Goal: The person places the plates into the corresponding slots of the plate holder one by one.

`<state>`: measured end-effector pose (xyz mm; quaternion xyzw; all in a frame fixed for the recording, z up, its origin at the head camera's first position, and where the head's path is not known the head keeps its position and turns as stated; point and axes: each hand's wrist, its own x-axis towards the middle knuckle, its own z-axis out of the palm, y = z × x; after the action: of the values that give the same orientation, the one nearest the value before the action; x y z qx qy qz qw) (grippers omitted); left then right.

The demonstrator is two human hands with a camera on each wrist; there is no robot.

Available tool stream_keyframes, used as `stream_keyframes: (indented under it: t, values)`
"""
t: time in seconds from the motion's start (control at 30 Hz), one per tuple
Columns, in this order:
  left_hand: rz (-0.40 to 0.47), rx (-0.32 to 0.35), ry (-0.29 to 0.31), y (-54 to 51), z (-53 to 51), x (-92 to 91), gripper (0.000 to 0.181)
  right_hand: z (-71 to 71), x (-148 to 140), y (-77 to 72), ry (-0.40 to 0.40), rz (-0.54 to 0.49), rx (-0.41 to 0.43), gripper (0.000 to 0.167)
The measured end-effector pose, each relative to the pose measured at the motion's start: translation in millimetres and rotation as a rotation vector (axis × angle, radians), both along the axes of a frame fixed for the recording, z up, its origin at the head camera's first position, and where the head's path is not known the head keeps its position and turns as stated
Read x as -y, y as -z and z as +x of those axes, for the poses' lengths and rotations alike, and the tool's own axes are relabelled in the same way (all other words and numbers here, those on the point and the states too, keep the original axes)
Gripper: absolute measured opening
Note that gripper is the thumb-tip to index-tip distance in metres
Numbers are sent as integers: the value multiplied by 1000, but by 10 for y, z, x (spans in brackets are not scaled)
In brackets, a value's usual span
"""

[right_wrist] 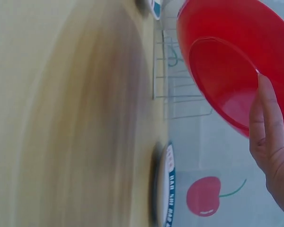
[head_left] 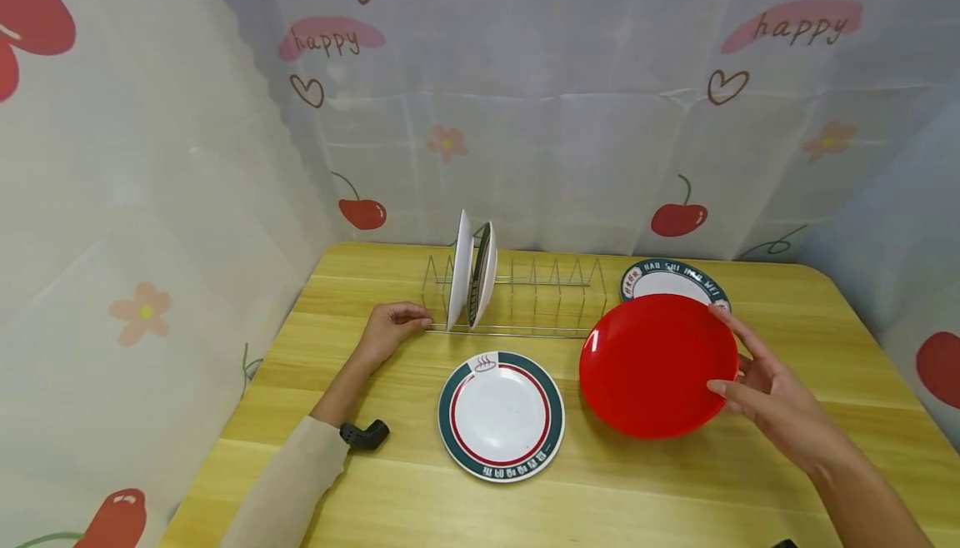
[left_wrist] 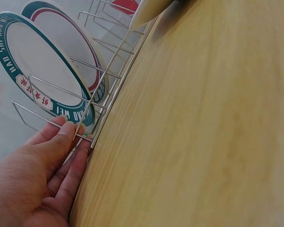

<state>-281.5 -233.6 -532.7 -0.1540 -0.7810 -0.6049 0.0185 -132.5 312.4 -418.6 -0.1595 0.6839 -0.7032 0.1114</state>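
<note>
A wire dish rack (head_left: 525, 331) stands at the back of the table, two plates (head_left: 461, 273) upright near its left end. My left hand (head_left: 393, 331) pinches the rack's left front corner; the left wrist view shows thumb and fingers (left_wrist: 66, 137) at the wire. My right hand (head_left: 780, 402) grips a red plate (head_left: 660, 365) by its right edge, raised above the table. In the right wrist view the fingers (right_wrist: 270, 113) lie against the underside of the red plate (right_wrist: 217, 71).
A white plate with a green rim (head_left: 501, 416) lies in front of the rack. Another green-rimmed plate (head_left: 667, 281) lies at the back right, partly covered by the red one. Patterned curtains (head_left: 562, 156) hang behind and beside the wooden table (head_left: 615, 498).
</note>
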Motion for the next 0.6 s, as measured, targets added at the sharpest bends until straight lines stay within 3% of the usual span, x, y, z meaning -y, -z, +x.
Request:
stream_keyframes:
  t: [0.33, 0.6]
  values:
    - [-9, 0, -8, 21, -18, -5, 14, -82, 163, -249, -8, -73, -58, 83]
    - [-12, 13, -10, 24, -22, -3, 15, -156, 323, -445, -14, -70, -68, 81]
